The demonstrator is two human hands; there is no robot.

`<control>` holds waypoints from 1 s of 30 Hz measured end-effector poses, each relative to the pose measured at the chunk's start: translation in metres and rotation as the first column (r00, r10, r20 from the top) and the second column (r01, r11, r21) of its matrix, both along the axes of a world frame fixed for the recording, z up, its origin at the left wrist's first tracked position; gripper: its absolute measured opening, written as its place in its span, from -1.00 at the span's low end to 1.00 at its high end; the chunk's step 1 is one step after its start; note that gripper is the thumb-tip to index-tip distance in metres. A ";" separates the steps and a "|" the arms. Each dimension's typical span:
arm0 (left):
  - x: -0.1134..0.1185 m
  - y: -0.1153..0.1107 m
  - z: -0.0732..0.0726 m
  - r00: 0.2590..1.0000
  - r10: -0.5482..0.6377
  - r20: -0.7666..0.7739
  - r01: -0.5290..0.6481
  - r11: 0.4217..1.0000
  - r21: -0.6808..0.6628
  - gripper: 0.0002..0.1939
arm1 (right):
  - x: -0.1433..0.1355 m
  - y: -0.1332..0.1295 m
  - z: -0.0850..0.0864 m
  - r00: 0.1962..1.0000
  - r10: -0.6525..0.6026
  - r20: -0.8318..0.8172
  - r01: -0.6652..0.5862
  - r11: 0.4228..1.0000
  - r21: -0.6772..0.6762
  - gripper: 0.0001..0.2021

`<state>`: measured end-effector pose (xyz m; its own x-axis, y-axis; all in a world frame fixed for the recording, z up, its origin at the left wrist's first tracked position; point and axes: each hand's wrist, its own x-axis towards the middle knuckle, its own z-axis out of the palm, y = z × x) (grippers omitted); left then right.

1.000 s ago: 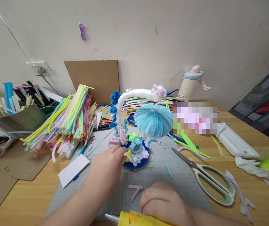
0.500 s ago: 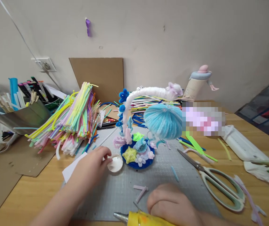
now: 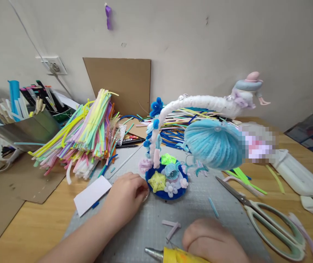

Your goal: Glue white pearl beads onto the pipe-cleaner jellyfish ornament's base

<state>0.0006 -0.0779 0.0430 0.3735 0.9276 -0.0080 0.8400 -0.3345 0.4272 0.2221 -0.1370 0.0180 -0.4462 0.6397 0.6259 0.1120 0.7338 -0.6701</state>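
My left hand (image 3: 127, 199) is closed over the small white round dish (image 3: 146, 194), of which only a sliver of rim shows beside the fingers. Right next to it stands a lamp-shaped craft with a blue oval base (image 3: 170, 195), a curved white fuzzy arm (image 3: 200, 103) and a hanging light-blue shell shade (image 3: 215, 144). Flowers and a yellow star (image 3: 157, 181) sit on the base. My right hand (image 3: 212, 239) rests curled at the bottom, by the yellow glue gun (image 3: 182, 255); its fingertips are hidden.
Scissors (image 3: 275, 228) lie at the right. Bundled pipe cleaners (image 3: 90, 128) and a metal holder of pens (image 3: 33, 129) fill the left. A white card (image 3: 92, 195) and lilac scraps (image 3: 171, 228) lie on the grey mat (image 3: 134, 233).
My left hand has moved right and over the small white dish, hiding most of it. More of the white card shows. The whole view has shifted, and the shade looks larger and nearer.
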 end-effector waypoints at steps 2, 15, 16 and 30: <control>0.000 0.000 0.001 1.000 -0.015 -0.025 0.015 1.000 0.009 -0.88 | 0.000 0.000 -0.001 1.000 0.013 -0.007 -0.013 1.000 -0.019 -0.60; 0.003 -0.001 0.005 0.993 0.078 -0.088 -0.077 0.997 0.016 -0.91 | -0.002 0.000 0.001 1.000 -0.007 -0.001 0.007 0.999 -0.048 -0.60; 0.003 -0.002 0.004 0.993 0.079 -0.085 -0.078 0.997 0.016 -0.90 | -0.002 0.000 0.001 1.000 -0.003 0.004 0.003 0.999 -0.043 -0.59; 0.002 -0.002 0.004 0.995 0.092 -0.038 -0.093 0.996 -0.011 -0.92 | -0.001 0.000 0.006 0.999 0.043 0.009 -0.043 0.999 -0.021 -0.60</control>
<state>0.0026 -0.0801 0.0473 0.2851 0.9580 -0.0323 0.8828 -0.2493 0.3981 0.2210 -0.1371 0.0240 -0.4791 0.6328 0.6083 0.0869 0.7238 -0.6845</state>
